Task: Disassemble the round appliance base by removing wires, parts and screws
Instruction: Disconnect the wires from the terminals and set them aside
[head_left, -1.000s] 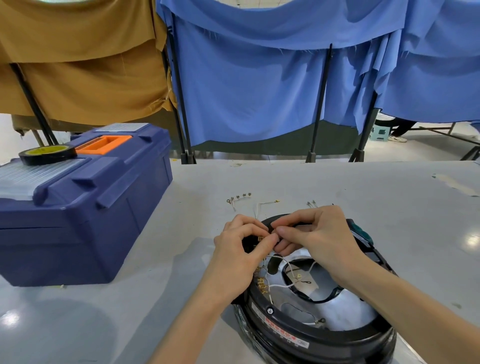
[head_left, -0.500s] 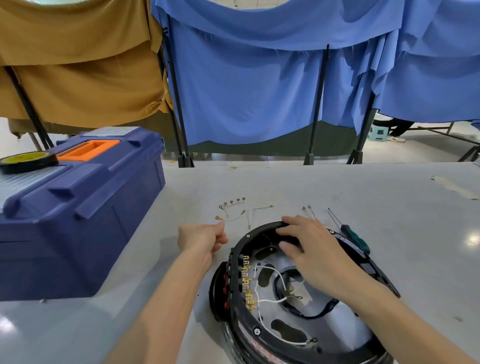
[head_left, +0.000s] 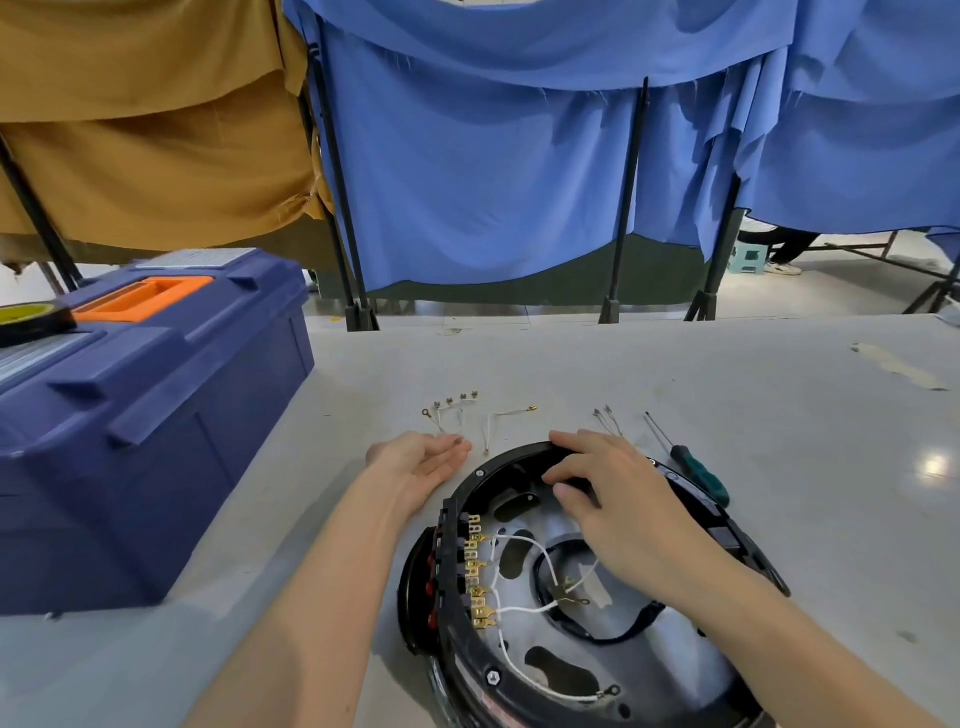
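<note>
Round appliance base (head_left: 470, 660) lower centre of frame, on table (head_left: 779, 415), open side toward me. My right hand (head_left: 618, 499) lies over its far rim, fingers spread, steadying, clamping nothing. My left hand (head_left: 421, 465) beside it, fingers straight, empty. I judge base rigid, fairly heavy, apt to rock: hold by rim. White wires (head_left: 511, 543) inside limp, thin; grip at brass terminals (head_left: 475, 571), not mid-wire.

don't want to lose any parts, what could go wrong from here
The removed wires lie loose beside the open left hand; a sweep could scatter them. The screwdriver lies close beside the base, so shifting the base under the right hand might knock it.
</note>
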